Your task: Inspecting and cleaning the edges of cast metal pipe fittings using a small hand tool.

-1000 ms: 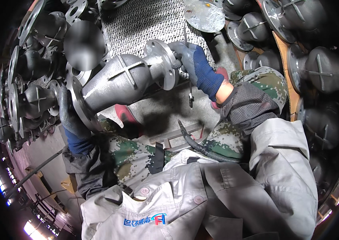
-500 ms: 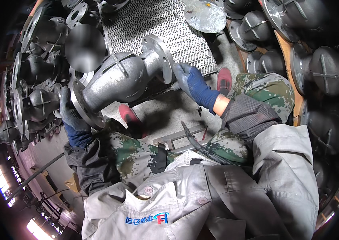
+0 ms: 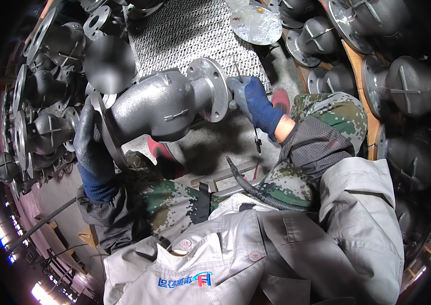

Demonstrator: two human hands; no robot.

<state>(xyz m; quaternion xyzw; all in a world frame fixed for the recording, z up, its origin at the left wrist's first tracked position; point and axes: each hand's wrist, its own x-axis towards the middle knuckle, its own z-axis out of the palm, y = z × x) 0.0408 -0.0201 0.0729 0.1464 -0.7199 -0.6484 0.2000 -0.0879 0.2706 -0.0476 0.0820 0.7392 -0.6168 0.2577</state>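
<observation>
Left hand (image 3: 93, 147) wraps the large flange (image 3: 106, 127) and right hand (image 3: 247, 99)—half-curled, grip undetermined—is at the small flange (image 3: 217, 91) of the casting (image 3: 149, 104) between them, apparently a positioning step, next calling for even support.

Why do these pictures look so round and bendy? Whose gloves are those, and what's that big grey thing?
There's no robot here, just a person wearing gloves. A very wide camera on their head looks down, so edges curve. The pale jacket at the bottom is their own.

The left hand touches the wide disc at one end of a hollow-looking grey metal casting. The right hand is by the smaller disc and seems to have a thin dark rod too.

Beyond lies a patterned metal surface, with a round flat plate at its right side. More castings stand on both sides.
</observation>
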